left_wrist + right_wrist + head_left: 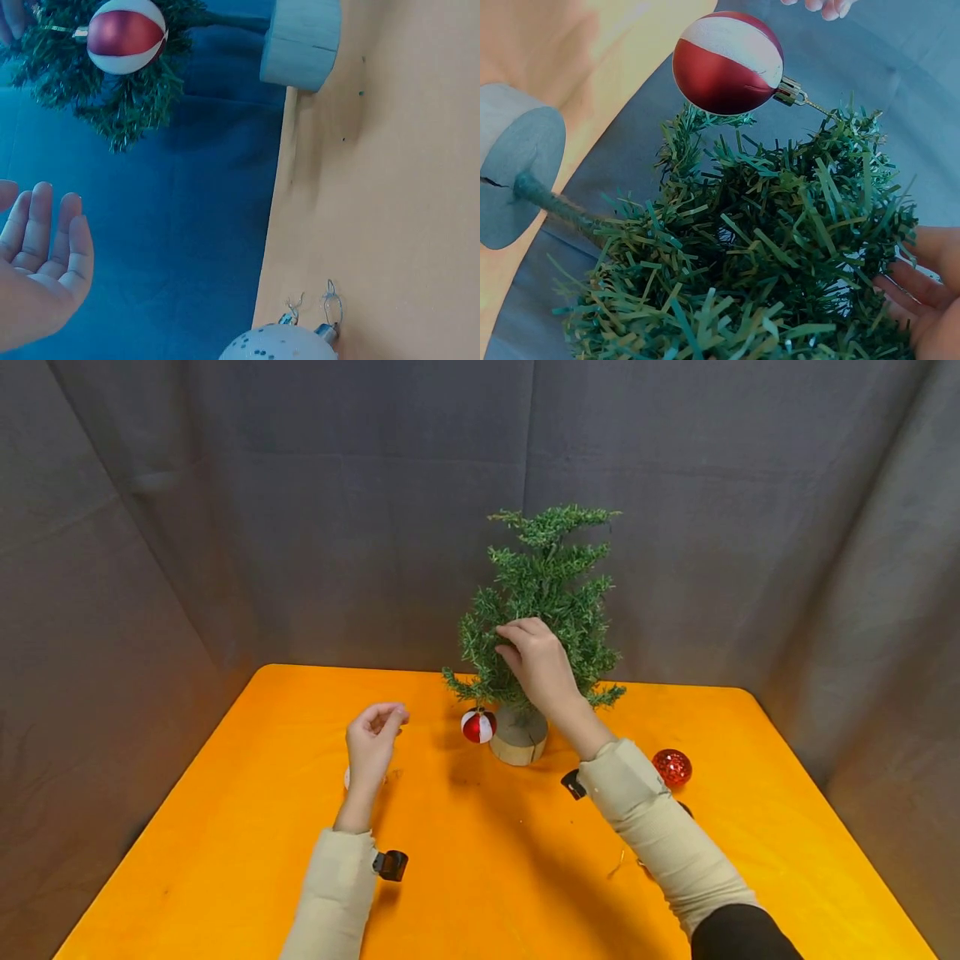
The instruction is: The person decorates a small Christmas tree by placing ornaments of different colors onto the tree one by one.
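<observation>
A red-and-white ball ornament (pixel 478 725) hangs by a thread from a low left branch of the small artificial Christmas tree (pixel 551 581). My right hand (pixel 540 662) is at the tree's front, its bent fingers beside the branches with a gap between thumb and index finger. In the right wrist view, greenery partly hides the fingers (pixel 922 289); nothing shows held in them. Left of the tree, my left hand (pixel 371 743) is raised above the table, its fingers loosely bent and holding nothing. Below it lies a white ornament with silver dots (pixel 277 346), mostly hidden in the head view.
The tree stands on a round wooden base (pixel 519 739) near the back of the orange table (pixel 225 827). A shiny red ball (pixel 672 768) lies right of my right forearm, with a gold thread (pixel 617 863) nearer me. Grey curtains (pixel 360 527) enclose the table.
</observation>
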`<control>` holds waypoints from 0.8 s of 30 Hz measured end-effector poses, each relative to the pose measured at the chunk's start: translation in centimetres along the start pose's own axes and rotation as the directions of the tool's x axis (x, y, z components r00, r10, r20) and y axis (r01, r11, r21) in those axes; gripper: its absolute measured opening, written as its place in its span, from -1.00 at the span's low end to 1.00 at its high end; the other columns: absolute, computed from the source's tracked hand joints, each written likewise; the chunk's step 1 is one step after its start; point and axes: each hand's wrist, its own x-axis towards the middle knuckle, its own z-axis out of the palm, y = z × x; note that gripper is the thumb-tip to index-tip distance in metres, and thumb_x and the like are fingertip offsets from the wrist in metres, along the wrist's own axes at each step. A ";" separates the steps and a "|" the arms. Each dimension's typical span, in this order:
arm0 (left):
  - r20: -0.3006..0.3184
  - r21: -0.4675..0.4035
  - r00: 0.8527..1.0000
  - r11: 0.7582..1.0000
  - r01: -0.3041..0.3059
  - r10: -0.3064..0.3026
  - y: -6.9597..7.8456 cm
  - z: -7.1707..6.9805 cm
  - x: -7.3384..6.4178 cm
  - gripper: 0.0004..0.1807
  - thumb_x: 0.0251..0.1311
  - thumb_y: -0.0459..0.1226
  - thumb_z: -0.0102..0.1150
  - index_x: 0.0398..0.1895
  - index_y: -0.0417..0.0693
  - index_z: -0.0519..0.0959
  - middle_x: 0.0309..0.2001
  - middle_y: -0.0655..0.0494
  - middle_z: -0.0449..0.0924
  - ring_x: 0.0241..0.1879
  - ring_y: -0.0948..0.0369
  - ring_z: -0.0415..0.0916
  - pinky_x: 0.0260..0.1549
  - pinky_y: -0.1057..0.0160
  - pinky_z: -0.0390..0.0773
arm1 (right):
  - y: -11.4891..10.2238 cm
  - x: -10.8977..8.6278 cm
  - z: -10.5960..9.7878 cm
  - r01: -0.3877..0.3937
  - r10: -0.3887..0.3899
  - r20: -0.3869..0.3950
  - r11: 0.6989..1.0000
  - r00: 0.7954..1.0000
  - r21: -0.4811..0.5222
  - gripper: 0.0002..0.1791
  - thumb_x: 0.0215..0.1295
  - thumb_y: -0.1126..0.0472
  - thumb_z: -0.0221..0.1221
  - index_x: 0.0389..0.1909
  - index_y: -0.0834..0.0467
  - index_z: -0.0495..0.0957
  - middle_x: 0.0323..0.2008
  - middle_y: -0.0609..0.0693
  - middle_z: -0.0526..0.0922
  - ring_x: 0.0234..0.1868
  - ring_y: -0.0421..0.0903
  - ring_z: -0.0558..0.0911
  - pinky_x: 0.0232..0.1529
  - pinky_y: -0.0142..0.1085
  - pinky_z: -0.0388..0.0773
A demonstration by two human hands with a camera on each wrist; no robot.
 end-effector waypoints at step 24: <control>-0.194 -0.141 0.976 0.988 0.069 -0.096 -3.2 -4.7 0.5 -0.79 0.12 -0.43 0.11 -0.28 -0.50 0.49 -0.48 0.11 0.59 -0.41 0.25 0.54 -0.37 0.36 0.53 | 0.1 0.0 0.1 -0.027 0.027 0.001 0.999 1.000 0.019 -0.78 0.07 0.38 0.21 -0.21 0.33 0.60 -0.28 0.14 0.57 -0.22 0.00 0.49 -0.23 -0.27 0.47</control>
